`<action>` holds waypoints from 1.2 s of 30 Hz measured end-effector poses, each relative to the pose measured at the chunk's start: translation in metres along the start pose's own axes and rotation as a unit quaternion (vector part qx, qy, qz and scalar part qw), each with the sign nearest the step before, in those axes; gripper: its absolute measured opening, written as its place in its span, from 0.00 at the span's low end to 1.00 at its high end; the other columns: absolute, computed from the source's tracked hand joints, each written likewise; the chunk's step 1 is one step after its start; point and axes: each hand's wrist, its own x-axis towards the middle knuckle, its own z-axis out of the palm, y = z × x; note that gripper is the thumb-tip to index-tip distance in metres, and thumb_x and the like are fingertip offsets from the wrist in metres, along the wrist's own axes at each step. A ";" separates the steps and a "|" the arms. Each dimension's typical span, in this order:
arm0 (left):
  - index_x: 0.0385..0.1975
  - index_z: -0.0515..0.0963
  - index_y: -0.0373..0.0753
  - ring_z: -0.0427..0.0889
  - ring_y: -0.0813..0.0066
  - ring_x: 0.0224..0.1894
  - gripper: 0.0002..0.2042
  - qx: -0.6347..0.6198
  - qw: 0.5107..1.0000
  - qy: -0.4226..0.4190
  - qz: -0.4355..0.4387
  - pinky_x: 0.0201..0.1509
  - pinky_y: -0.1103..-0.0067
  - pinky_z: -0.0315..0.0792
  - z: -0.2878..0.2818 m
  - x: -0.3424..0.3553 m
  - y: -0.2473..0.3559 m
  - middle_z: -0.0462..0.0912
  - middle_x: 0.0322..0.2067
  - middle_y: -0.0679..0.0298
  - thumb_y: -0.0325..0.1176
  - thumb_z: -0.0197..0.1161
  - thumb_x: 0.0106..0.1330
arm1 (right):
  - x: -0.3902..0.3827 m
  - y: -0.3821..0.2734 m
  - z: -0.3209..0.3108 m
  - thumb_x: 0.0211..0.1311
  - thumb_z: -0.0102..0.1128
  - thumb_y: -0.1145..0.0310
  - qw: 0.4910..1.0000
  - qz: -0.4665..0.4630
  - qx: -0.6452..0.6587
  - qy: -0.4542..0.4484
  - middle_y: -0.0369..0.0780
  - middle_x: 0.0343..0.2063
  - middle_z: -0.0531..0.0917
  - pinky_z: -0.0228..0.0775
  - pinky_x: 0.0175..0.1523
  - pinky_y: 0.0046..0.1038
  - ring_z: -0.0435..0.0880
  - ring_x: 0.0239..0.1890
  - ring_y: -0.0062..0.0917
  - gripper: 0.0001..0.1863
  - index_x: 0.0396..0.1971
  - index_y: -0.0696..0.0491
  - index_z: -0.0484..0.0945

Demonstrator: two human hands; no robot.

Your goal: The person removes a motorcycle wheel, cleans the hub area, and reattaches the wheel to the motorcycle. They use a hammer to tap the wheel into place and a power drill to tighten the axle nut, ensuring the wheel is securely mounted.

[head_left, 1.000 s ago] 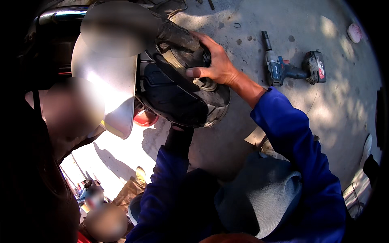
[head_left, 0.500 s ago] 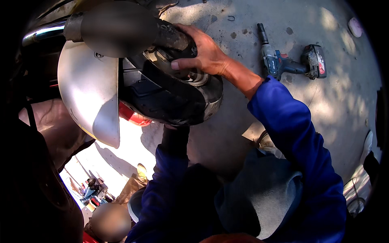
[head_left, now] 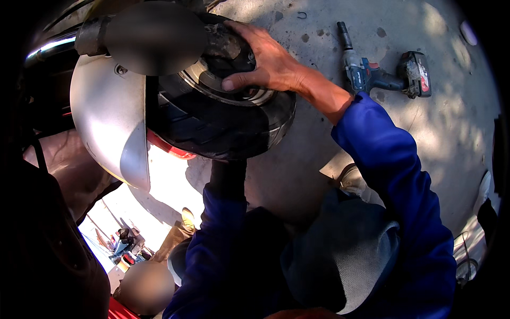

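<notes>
A scooter-type wheel with a black tyre (head_left: 218, 125) sits tilted beside a silver mudguard (head_left: 109, 111). My right hand (head_left: 268, 64) grips the wheel at its dirty dark hub part, its thumb lying across the front and its fingers over the far side. My left forearm (head_left: 220, 199), in a blue sleeve with a dark cuff, reaches up beneath the tyre. The tyre hides my left hand. A red part (head_left: 170, 148) shows between mudguard and tyre. A blurred patch covers the upper left of the wheel area.
A cordless impact driver (head_left: 366, 74) with a long socket lies on the concrete floor at the right. A small hook-shaped piece (head_left: 302, 15) lies farther back. At lower left another person (head_left: 146, 287) is near several tools (head_left: 125, 250). My shoe (head_left: 353, 181) is below my right arm.
The wheel has tilted and turned, so more of its tread and rim shows. My right hand has stayed on it. The mudguard sits slightly farther left in view.
</notes>
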 end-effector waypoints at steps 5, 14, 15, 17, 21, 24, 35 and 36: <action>0.60 0.73 0.42 0.77 0.70 0.56 0.18 0.001 1.000 0.000 0.002 0.61 0.74 0.73 0.002 -0.006 0.006 0.78 0.55 0.62 0.45 0.49 0.80 | 0.012 0.007 0.001 0.41 0.79 0.39 0.999 -0.004 0.032 -0.020 0.52 0.66 0.70 0.58 0.75 0.45 0.67 0.69 0.48 0.63 0.74 0.57 0.60; 0.60 0.73 0.42 0.77 0.70 0.56 0.18 0.005 1.000 -0.008 0.007 0.61 0.74 0.73 0.002 -0.008 0.014 0.78 0.55 0.63 0.45 0.50 0.80 | 0.001 0.001 0.010 0.40 0.82 0.46 0.998 -0.018 0.054 0.032 0.52 0.64 0.74 0.62 0.74 0.41 0.71 0.67 0.45 0.59 0.72 0.57 0.64; 0.60 0.73 0.42 0.77 0.70 0.56 0.18 0.007 1.000 -0.009 0.008 0.60 0.74 0.73 0.002 -0.007 0.016 0.78 0.55 0.63 0.45 0.50 0.80 | 0.002 -0.001 0.011 0.41 0.82 0.46 0.996 0.008 0.090 0.027 0.52 0.64 0.74 0.62 0.73 0.41 0.72 0.67 0.45 0.59 0.72 0.57 0.64; 0.60 0.73 0.42 0.77 0.70 0.56 0.18 0.008 1.000 -0.010 0.007 0.60 0.75 0.73 0.003 -0.009 0.018 0.78 0.55 0.63 0.44 0.50 0.80 | 0.001 -0.004 0.017 0.42 0.82 0.46 0.985 0.061 0.161 0.015 0.51 0.65 0.74 0.63 0.73 0.41 0.73 0.67 0.45 0.58 0.72 0.57 0.65; 0.60 0.73 0.42 0.77 0.71 0.55 0.17 0.003 1.000 -0.013 0.004 0.60 0.75 0.73 0.001 -0.009 0.020 0.78 0.54 0.63 0.44 0.50 0.79 | -0.001 -0.019 0.012 0.45 0.79 0.42 0.986 0.095 0.135 -0.018 0.51 0.65 0.74 0.63 0.74 0.41 0.73 0.68 0.46 0.59 0.74 0.57 0.62; 0.60 0.73 0.42 0.77 0.71 0.55 0.17 0.003 1.000 -0.015 0.004 0.60 0.75 0.73 0.004 -0.012 0.021 0.78 0.54 0.63 0.44 0.50 0.79 | 0.006 -0.036 -0.012 0.46 0.77 0.38 0.986 0.093 0.071 -0.118 0.52 0.65 0.73 0.62 0.75 0.42 0.72 0.69 0.47 0.61 0.75 0.56 0.59; 0.59 0.73 0.43 0.77 0.72 0.55 0.17 -0.015 0.999 -0.044 -0.014 0.59 0.75 0.73 -0.009 -0.012 0.011 0.77 0.54 0.63 0.44 0.51 0.79 | 0.003 -0.001 0.020 0.34 0.81 0.35 0.997 0.039 0.071 -0.013 0.53 0.59 0.71 0.63 0.71 0.45 0.70 0.65 0.51 0.69 0.75 0.56 0.58; 0.59 0.73 0.43 0.77 0.72 0.55 0.17 -0.019 0.998 -0.049 -0.018 0.59 0.75 0.73 -0.011 -0.012 0.010 0.77 0.54 0.63 0.44 0.51 0.79 | 0.002 0.001 0.020 0.34 0.82 0.36 0.997 0.029 0.065 -0.005 0.53 0.59 0.71 0.63 0.71 0.45 0.70 0.65 0.50 0.69 0.75 0.55 0.58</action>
